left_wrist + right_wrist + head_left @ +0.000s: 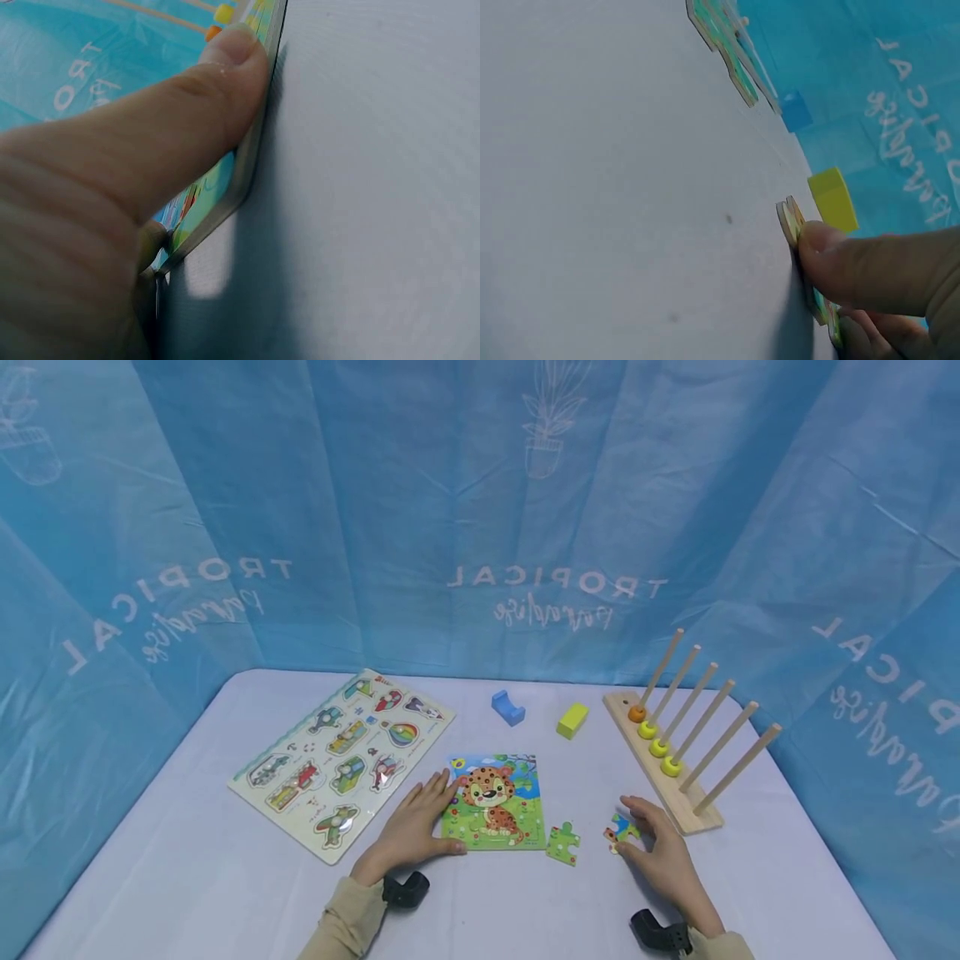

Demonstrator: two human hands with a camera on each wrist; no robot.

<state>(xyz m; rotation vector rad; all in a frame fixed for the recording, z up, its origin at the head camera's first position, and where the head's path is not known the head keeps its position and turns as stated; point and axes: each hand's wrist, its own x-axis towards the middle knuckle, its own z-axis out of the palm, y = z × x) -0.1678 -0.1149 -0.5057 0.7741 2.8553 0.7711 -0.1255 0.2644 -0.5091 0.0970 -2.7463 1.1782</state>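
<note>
A leopard jigsaw puzzle [491, 806] lies on the table in front of me, with a picture of a spotted cub on green grass. My left hand [417, 823] rests at its left side, fingers and thumb extended; in the left wrist view the thumb [225, 71] presses near the board's edge. To the right, my right hand [660, 852] pinches a colourful puzzle piece [619, 832] between thumb and fingers, close to the tabletop. A green puzzle piece [562, 844] lies loose just right of the board, touched by neither hand.
A vehicle peg puzzle board [315, 814] lies at the left. Behind the leopard puzzle are a blue block [507, 708] and a yellow block [572, 721]. At the right stands a wooden peg rack [667, 777] with several upright rods and beads. Blue curtains [480, 510] enclose the table.
</note>
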